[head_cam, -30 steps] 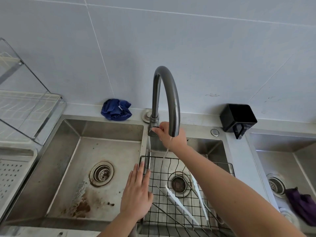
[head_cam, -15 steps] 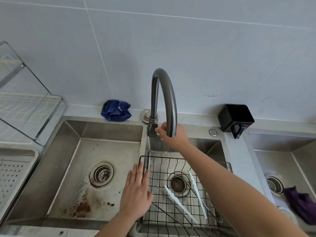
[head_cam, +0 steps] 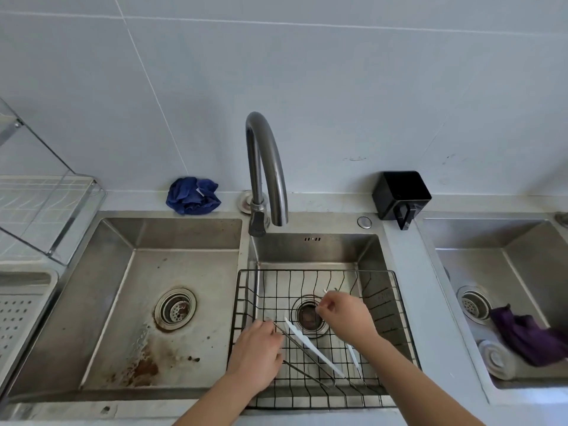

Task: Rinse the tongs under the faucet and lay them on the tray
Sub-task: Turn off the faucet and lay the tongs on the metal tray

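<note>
Tongs (head_cam: pixel 310 355): lying in wire basket (head_cam: pixel 399 305) over middle sink, unrinsed by appearance. Left hand (head_cam: pixel 256 355) curled at one arm; right hand (head_cam: pixel 344 318) pinching white tip. Pending: rinse at faucet (head_cam: pixel 267 167), lay on tray (head_cam: pixel 18 305), left desk edge.

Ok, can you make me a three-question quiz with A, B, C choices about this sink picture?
1. Where is the blue cloth?
A. in the left sink
B. on the ledge behind the left sink
C. in the wire basket

2. How many drains can you see?
A. one
B. two
C. three

3. Is water running from the faucet?
A. yes, strongly
B. no
C. it is spraying sideways

Answers: 1 B, it lies bunched against the wall. 2 C, each of three basins shows one. 3 B, no stream shows below the spout.
</note>
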`<state>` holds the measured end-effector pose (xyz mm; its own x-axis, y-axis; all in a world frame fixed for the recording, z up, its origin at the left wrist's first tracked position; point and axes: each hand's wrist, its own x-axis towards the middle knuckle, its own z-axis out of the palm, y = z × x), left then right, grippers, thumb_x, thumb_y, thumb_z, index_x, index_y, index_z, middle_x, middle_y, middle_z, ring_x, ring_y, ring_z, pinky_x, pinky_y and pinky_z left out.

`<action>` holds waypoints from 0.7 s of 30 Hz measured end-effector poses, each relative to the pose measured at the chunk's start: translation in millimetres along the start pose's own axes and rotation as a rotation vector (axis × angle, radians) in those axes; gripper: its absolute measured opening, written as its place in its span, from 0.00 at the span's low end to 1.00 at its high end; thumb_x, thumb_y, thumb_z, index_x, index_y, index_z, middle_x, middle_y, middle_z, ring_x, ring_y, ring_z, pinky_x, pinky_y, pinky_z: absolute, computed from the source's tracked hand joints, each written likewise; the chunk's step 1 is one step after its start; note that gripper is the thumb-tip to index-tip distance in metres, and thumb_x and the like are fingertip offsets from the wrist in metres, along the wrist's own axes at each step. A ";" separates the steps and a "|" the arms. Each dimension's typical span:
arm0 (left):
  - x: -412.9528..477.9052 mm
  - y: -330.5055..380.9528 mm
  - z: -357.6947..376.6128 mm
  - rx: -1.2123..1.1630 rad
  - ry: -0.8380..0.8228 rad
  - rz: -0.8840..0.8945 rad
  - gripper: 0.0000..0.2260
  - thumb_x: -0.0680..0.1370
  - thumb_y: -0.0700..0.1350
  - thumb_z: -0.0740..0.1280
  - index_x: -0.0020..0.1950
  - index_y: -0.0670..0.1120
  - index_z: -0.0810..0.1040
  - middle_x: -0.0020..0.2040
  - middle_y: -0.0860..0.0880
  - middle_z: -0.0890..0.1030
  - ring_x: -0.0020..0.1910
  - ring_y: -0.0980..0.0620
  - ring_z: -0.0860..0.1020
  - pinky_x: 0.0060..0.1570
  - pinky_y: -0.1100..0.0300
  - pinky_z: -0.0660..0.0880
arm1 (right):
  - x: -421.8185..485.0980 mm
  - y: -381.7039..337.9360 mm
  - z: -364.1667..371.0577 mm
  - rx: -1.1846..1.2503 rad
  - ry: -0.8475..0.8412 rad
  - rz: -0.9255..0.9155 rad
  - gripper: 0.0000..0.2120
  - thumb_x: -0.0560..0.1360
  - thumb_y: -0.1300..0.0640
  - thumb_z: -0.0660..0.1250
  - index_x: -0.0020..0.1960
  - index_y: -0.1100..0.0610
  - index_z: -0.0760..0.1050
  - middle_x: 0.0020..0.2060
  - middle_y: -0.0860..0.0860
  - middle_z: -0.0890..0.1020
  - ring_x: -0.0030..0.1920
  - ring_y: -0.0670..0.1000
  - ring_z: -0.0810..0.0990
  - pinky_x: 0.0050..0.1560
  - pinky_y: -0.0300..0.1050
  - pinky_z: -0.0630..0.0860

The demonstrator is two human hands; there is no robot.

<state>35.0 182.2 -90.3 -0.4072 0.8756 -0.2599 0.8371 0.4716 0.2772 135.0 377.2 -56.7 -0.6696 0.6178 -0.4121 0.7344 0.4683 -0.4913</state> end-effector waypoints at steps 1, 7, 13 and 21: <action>1.1 0.1 0.9 0.012 -0.049 0.012 0.08 0.79 0.48 0.66 0.56 0.49 0.81 0.54 0.53 0.77 0.57 0.51 0.71 0.57 0.56 0.73 | -5.6 6.9 5.1 -0.039 -0.003 0.011 0.07 0.78 0.49 0.68 0.49 0.50 0.82 0.42 0.45 0.83 0.43 0.49 0.82 0.43 0.43 0.78; 13.4 6.4 7.1 0.256 -0.224 0.159 0.12 0.77 0.33 0.66 0.58 0.42 0.81 0.57 0.44 0.77 0.58 0.43 0.73 0.54 0.48 0.76 | -32.7 33.7 36.8 -0.368 -0.010 -0.010 0.21 0.73 0.38 0.72 0.59 0.50 0.75 0.56 0.48 0.74 0.56 0.52 0.76 0.48 0.46 0.78; 22.8 7.6 6.9 0.279 -0.226 0.209 0.12 0.76 0.30 0.63 0.56 0.40 0.79 0.55 0.41 0.79 0.56 0.41 0.75 0.50 0.48 0.76 | -34.4 41.3 51.3 -0.441 -0.037 -0.055 0.22 0.72 0.41 0.75 0.59 0.52 0.75 0.63 0.52 0.67 0.63 0.55 0.72 0.56 0.49 0.81; 2.6 -3.7 4.4 0.220 -0.094 0.128 0.11 0.72 0.34 0.69 0.51 0.46 0.80 0.43 0.47 0.81 0.45 0.48 0.79 0.38 0.55 0.74 | -27.7 50.8 53.8 -0.429 0.027 -0.221 0.15 0.74 0.50 0.73 0.58 0.52 0.76 0.71 0.53 0.62 0.67 0.57 0.67 0.59 0.50 0.80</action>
<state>32.5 182.3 -96.1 -0.2657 0.9081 -0.3235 0.9431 0.3145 0.1083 184.9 349.8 -111.5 -0.8157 0.4876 -0.3112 0.5580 0.8051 -0.2013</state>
